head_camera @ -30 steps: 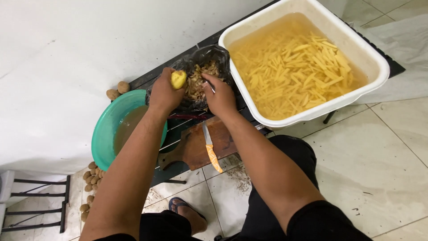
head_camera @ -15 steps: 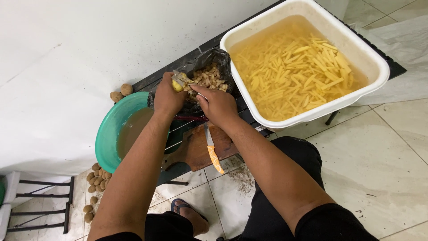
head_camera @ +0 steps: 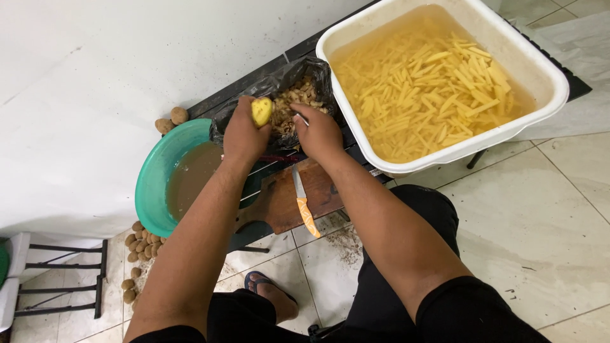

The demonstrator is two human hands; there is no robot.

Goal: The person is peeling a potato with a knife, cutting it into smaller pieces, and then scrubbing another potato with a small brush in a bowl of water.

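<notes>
A: Where's the potato?

B: Peeled yellow potato is gripped in the left hand, held over the black bag of peelings.

A: Right hand?

B: Right hand is closed on a small peeler; only a bit of metal shows, just beside the potato.

A: Surroundings?

B: Wooden cutting board below the hands, orange-handled knife lying on it. Green bowl of murky water to the left. White tub of cut potato strips in water to the right. Unpeeled potatoes on the floor.

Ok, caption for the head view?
Left hand holds a peeled potato over a black bag of peelings; right hand alongside.
</notes>
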